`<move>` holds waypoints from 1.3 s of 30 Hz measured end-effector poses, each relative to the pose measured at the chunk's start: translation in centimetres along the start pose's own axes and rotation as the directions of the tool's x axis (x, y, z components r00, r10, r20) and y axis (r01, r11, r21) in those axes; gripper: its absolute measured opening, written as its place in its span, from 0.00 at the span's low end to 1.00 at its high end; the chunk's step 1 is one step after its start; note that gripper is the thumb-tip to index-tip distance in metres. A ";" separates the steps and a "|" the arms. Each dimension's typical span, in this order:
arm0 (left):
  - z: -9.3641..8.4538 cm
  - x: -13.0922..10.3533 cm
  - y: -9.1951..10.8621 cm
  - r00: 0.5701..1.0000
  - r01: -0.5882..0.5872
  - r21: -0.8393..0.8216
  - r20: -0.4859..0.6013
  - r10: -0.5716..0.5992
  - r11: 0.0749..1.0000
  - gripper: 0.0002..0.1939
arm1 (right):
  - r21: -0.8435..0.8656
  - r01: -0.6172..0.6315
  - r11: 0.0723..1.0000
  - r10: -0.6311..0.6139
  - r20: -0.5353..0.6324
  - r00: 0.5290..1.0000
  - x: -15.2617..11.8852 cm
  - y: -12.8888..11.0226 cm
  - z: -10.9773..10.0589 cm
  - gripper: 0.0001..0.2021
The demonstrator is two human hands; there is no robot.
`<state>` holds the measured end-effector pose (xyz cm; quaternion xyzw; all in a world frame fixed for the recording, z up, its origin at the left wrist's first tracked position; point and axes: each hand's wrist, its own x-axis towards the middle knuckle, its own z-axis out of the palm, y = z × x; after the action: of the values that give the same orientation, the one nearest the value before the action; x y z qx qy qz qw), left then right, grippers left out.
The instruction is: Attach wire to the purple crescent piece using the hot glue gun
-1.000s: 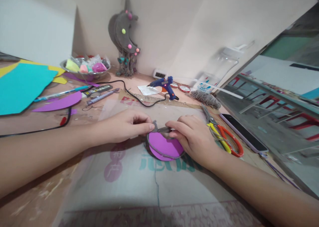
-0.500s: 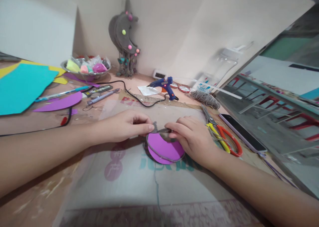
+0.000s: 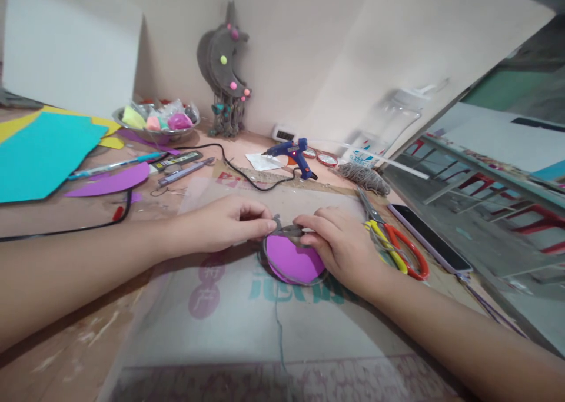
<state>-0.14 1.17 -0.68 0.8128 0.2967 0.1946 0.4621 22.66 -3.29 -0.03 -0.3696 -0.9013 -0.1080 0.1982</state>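
A rounded purple paper piece with a grey cord-like rim sits low over the cardboard, between my hands. My left hand is closed, thumb and forefinger pinching a small grey end at the piece's upper left. My right hand is closed too, its fingers gripping the dark grey upper right edge of the same piece. Its palm covers part of the right side. Whether the grey material is yarn or felt, I cannot tell.
Behind lie a blue glue gun with a black cable and a grey yarn bundle. Scissors and a phone are at right. A turquoise sheet, pens and a bowl occupy the left; a grey moon ornament stands behind.
The purple piece has tilted slightly in my fingers, and its lower edge sits a little higher. Both hands keep their pinch. The view has shifted slightly.
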 end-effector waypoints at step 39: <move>-0.1 0.0 0.4 1.000 0.024 -0.037 0.013 -0.024 0.999 0.14 | 0.121 -0.110 0.986 0.111 0.002 0.994 -0.2 0.3 0.3 0.23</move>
<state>-0.14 1.08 -0.31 0.8016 0.2999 0.1895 0.4812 22.90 -3.13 -0.39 -0.4062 -0.8838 -0.0427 0.2281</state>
